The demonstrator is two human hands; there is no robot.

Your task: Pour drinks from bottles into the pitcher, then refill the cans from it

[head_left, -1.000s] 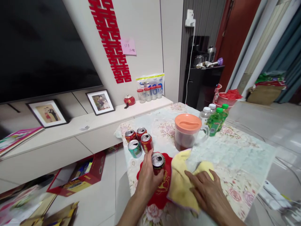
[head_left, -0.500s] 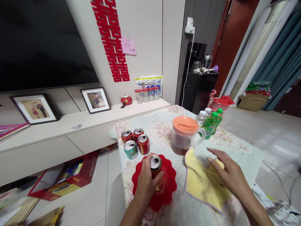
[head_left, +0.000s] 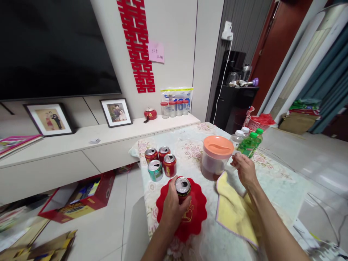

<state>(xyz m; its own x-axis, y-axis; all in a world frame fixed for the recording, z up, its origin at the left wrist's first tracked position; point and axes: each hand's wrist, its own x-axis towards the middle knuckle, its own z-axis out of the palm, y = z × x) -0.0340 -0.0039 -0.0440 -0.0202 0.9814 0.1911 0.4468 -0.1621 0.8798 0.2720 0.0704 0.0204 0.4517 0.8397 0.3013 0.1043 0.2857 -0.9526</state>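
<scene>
left of the orange-lidded pitcher [head_left: 215, 166], three red cans [head_left: 170, 167] and a teal can [head_left: 155, 172] are standing close together on the surface [head_left: 280, 188]. to the pitcher's near left, your left hand [head_left: 173, 204] is holding an open can [head_left: 183, 186] upright over the red mat [head_left: 198, 214], fingers wrapping around its side. to the pitcher's near right, a yellow cloth [head_left: 231, 210] is lying rumpled. at the pitcher's handle [head_left: 235, 153], your right hand [head_left: 246, 168] is bending its fingers; i can't tell whether they're gripping it. to the pitcher's right, capped bottles [head_left: 247, 145] are standing close together.
</scene>
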